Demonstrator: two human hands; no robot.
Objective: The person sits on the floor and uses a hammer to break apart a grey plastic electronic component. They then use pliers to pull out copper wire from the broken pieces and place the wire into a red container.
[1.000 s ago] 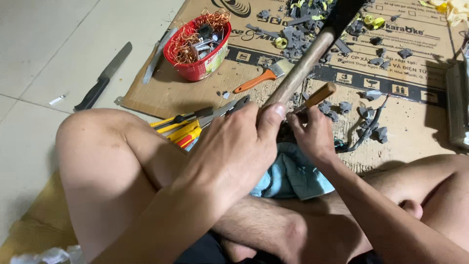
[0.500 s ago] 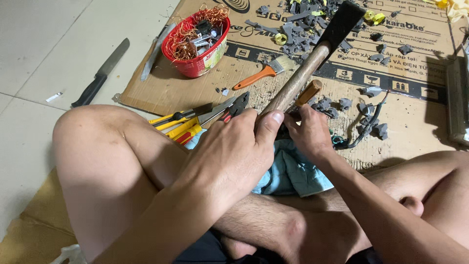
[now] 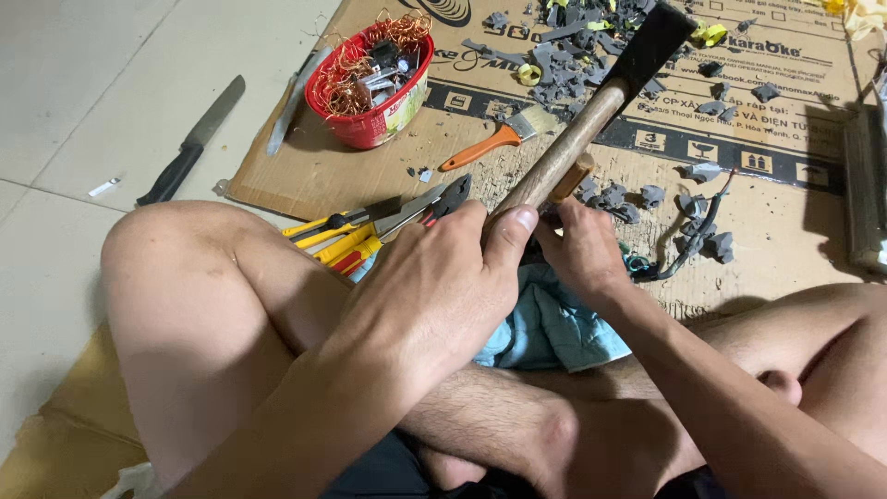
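Note:
My left hand [image 3: 434,296] is shut around the wooden handle of a hammer [image 3: 573,143]. The handle slants up to the right, and its black head [image 3: 651,42] hangs over grey plastic scraps [image 3: 591,46]. Just right of it, my right hand [image 3: 582,254] grips a small tool with a light wooden handle [image 3: 575,177], whose tip is hidden behind the hands. Both hands are above a blue cloth [image 3: 554,328] lying on my crossed legs.
A sheet of cardboard [image 3: 776,212] covers the tiled floor. It holds a red bowl of copper wire [image 3: 370,79], an orange-handled paintbrush [image 3: 485,143], yellow-handled pliers [image 3: 370,231] and a dark cable [image 3: 688,249]. A black-handled knife [image 3: 189,143] lies on the tiles at left.
The hammer head has dropped a little toward the cardboard. Both hands keep the same grips and places.

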